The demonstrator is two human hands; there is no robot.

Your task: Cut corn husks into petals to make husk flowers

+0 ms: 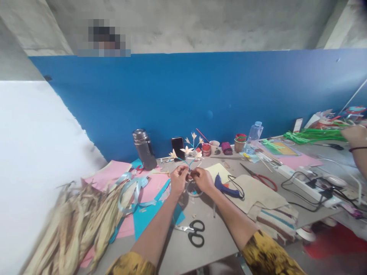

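Both hands meet at the middle of the table, over a small round container [195, 189] with blue bits inside. My left hand [179, 178] is closed in a pinch on the blue stems of a flower spray [187, 151] with several cream pointed flowers. My right hand [203, 179] is pinched against the same stems from the other side. The fingertips nearly touch and hide the stem ends. Black-handled scissors [195, 233] lie open below the hands. A blue glue gun [226, 188] rests just right of my right hand.
Dried husks [74, 225], pink paper [111, 173] and a thermos [145, 149] stand or lie left. Red-handled shears [262, 179], a cloth [275, 225], a power strip [308, 187] with cables and a bottle [254, 137] are right. Another person's hand [355, 135] is far right.
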